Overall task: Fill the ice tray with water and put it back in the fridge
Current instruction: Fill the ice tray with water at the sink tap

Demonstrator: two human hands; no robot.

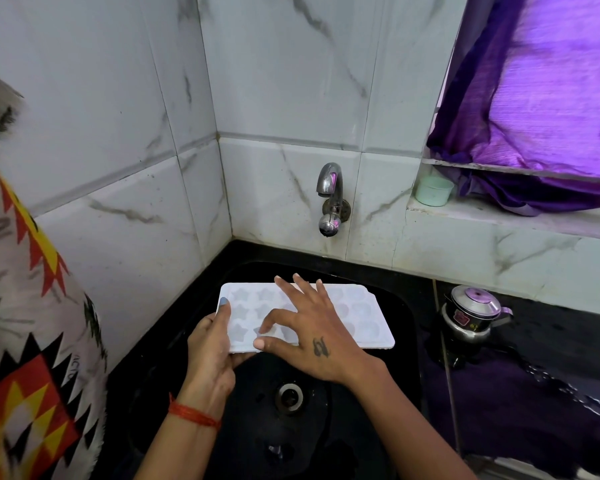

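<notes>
Head view: ice tray (368,323) held level over black sink (407,327), below and forward of closed tap (329,188). Left hand (210,355) grips left end, thumb on top, fingers curled beneath. Right hand (312,337) spread above moulds, index and thumb pinching toward one cavity, nothing visibly held. No water running.

Risks: one-ended grip, likely sag or tilt once filled, spill into sink. Tray short of spout, likely miss on opening. Kettle (471,315) on table at right, well apart.
</notes>
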